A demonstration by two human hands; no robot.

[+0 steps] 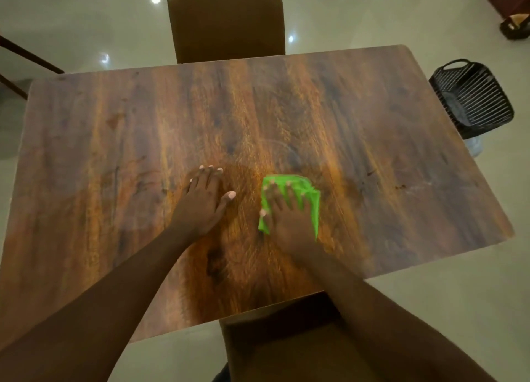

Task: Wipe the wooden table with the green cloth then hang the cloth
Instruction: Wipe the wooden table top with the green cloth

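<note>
Nearest, a brown chair [286,347] tucks under the near edge of the wooden table [114,140]. Just beyond, the right hand [289,218] presses flat with spread fingers on the folded green cloth [311,198], not gripping it. Beside it, the left hand [205,198] lies open, palm down on bare wood. Past the right edge stands a black slatted basket [473,97]; its contents are unclear. Another chair [226,23] faces the far edge.

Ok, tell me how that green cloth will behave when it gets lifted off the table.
The green cloth lies folded and creased under the right hand, so it will probably droop and unfold when lifted. It looks thin, so likely light. Flat on the smooth wooden table, it should slide easily.
</note>
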